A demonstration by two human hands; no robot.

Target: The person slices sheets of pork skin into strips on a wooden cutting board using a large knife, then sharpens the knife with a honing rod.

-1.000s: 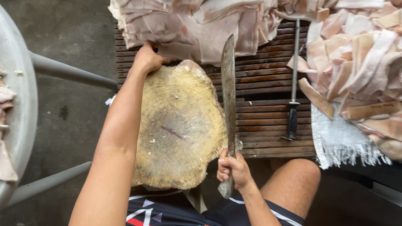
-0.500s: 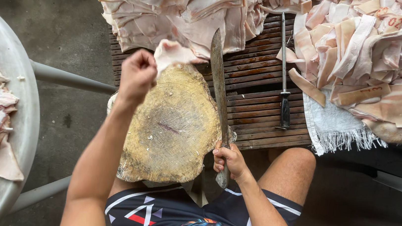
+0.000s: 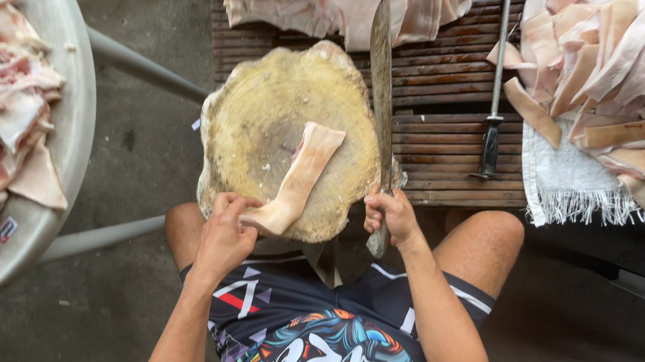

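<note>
A: Gripping what, left hand (image 3: 225, 235)?
B: Fingers closed on near end of pork skin strip (image 3: 299, 177); strip lies on round chopping block (image 3: 265, 119), centre-right.
A: Right hand (image 3: 389, 216)?
B: Fist shut around cleaver (image 3: 381, 91) handle, blade lying along block's right edge, tip far.

One strip of pork skin (image 3: 296, 178) held in the left hand (image 3: 225, 235), one long knife (image 3: 380, 99) in the right hand (image 3: 391, 216), one round chopping block (image 3: 266, 111) between them, one sharpening steel (image 3: 495, 103) right of the knife, two heaps of skin beyond the hands.
</note>
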